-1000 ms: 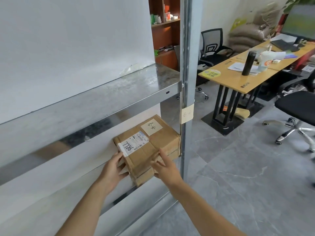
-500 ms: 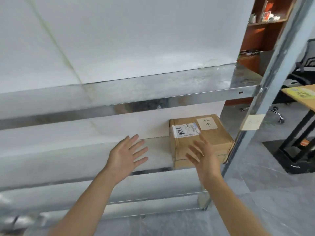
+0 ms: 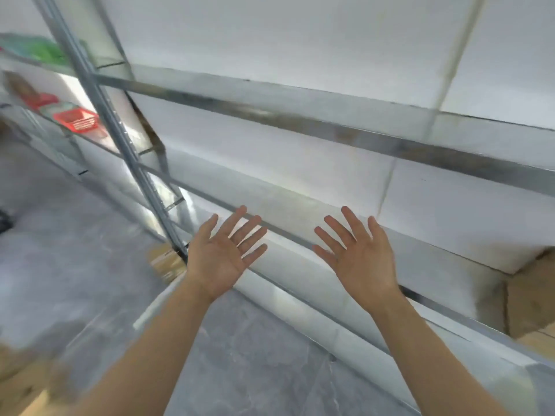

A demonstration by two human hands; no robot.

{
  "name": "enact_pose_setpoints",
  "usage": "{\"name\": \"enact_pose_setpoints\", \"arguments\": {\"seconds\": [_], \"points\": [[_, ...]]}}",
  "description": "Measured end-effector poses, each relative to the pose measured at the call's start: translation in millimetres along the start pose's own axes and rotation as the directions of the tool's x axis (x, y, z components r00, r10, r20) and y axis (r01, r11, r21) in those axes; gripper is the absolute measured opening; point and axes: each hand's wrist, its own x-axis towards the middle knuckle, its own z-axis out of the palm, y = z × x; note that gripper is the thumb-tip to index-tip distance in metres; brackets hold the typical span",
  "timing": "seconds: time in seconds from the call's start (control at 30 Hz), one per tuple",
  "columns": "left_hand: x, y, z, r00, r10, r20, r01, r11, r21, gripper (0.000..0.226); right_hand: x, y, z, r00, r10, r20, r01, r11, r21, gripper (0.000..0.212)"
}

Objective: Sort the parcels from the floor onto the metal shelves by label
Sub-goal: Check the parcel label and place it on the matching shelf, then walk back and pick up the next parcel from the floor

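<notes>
1. The left hand and the right hand are both spread wide, palms turned inward, and neither holds anything. They hang in front of the lower shelf, not touching it.
2. I judge that the hands are free because no parcel is being carried at this moment, so the next one must be taken from the floor.
3. A brown parcel lies on the lower shelf at the far right, cut by the picture edge; its label is not visible.
4. Something brown and blurred lies on the floor just beside the post; perhaps it is another parcel, I cannot tell.
5. The upper shelf shows nothing on it here.
6. At the far left, a red basket stands on another rack; its contents are too blurred to name.
</notes>
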Motion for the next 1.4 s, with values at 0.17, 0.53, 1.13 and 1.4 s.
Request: {"name": "enact_pose_setpoints", "arguments": {"seconds": [0.17,0.53,1.13,1.4], "points": [[-42.0,88.6,-122.7,0.978,0.110,-0.176,-0.121,0.992,-0.048,0.058,28.4,110.9,110.6,0.984,0.152,0.088,-0.141,0.982,-0.122,0.054],[-93.4,195.6,-294.0,0.812,0.244,-0.530,-0.383,0.908,-0.168,0.052,95.5,267.0,260.1,0.908,0.366,0.204,-0.294,0.904,-0.312,0.054],[95.9,336.8,-388.7,0.717,0.148,-0.681,-0.341,0.927,-0.158,0.054,377.7,367.4,373.7,0.828,0.528,0.189,-0.447,0.825,-0.347,0.052],[154.1,397.4,-444.2,0.708,0.131,-0.694,-0.362,0.911,-0.198,0.053,454.6,415.7,440.1,0.815,0.554,0.173,-0.452,0.793,-0.409,0.051]]}}
